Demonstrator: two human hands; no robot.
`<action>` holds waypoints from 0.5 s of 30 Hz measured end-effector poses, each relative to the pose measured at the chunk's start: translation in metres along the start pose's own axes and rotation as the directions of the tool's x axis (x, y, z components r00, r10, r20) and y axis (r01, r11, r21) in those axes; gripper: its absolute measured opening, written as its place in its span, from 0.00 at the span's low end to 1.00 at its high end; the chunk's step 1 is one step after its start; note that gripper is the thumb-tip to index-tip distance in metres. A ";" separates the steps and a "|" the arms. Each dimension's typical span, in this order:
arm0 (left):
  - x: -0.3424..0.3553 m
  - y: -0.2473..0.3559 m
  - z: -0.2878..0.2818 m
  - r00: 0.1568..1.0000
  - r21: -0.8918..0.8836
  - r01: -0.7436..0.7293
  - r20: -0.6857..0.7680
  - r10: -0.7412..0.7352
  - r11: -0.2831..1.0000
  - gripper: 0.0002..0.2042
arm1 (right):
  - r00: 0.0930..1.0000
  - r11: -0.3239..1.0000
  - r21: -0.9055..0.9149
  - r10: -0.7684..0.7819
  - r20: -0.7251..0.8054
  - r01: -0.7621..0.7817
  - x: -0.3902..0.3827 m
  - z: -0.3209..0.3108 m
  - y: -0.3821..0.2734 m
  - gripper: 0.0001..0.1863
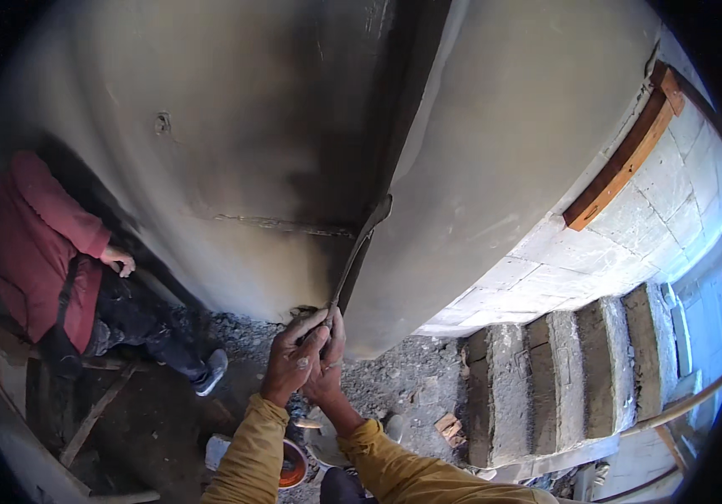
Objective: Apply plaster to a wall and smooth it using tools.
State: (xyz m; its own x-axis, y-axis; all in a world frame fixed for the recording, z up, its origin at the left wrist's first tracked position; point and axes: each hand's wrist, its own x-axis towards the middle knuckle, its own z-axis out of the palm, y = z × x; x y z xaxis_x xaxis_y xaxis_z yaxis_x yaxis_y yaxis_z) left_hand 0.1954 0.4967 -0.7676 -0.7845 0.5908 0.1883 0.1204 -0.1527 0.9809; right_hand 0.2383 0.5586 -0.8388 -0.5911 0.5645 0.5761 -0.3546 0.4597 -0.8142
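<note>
Both hands, left hand [294, 357] and right hand [330, 357], clamp shut low on the long grey metal plastering straightedge [361, 248] at frame centre — stiff, light, mortar-slick, best gripped near its bottom end.

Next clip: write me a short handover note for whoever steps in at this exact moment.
Left hand and right hand: both closed together on the handle of a long trowel, its blade pressed up the plastered wall corner.
Done: both wall faces look coated, grey.
Left: the corner edge by the blade looks dark and uneven.
Nearby: orange bowl by the feet, concrete steps right, a seated person left.
</note>
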 end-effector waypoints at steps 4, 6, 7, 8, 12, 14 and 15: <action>0.011 0.003 -0.008 1.000 0.007 -0.012 0.029 0.012 1.000 0.17 | 0.996 0.995 -0.062 -0.075 -0.048 0.072 0.011 0.005 -0.015 0.33; 0.017 0.012 -0.008 0.999 0.045 -0.030 0.022 0.029 0.999 0.17 | 0.996 0.995 -0.076 -0.072 -0.057 0.068 0.014 0.002 -0.020 0.33; 0.020 0.016 -0.008 0.999 0.038 -0.035 0.023 0.034 0.999 0.17 | 0.995 0.995 -0.076 -0.071 -0.064 0.066 0.015 0.003 -0.024 0.32; 0.023 0.019 -0.009 0.998 0.056 -0.062 0.010 0.061 0.997 0.17 | 0.995 0.995 -0.077 -0.070 -0.071 0.064 0.016 0.003 -0.027 0.32; 0.023 0.027 -0.008 0.996 0.094 -0.086 -0.011 0.088 0.992 0.16 | 0.993 0.996 -0.078 -0.059 -0.105 0.051 0.021 -0.001 -0.034 0.31; 0.015 0.024 -0.007 0.995 0.116 -0.086 -0.035 0.091 0.990 0.14 | 0.994 0.994 -0.109 0.005 -0.108 -0.017 0.012 -0.004 -0.037 0.29; 0.012 0.024 -0.005 0.994 0.118 -0.093 -0.037 0.098 0.989 0.14 | 0.991 0.986 -0.142 0.074 -0.115 -0.091 0.009 -0.006 -0.038 0.27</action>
State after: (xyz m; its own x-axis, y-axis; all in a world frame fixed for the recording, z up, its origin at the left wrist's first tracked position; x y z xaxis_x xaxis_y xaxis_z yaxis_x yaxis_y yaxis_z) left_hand 0.1860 0.4962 -0.7421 -0.7909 0.5433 0.2816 0.2639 -0.1123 0.9580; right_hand 0.2505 0.5506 -0.8021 -0.5289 0.6721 0.5183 -0.1934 0.4992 -0.8446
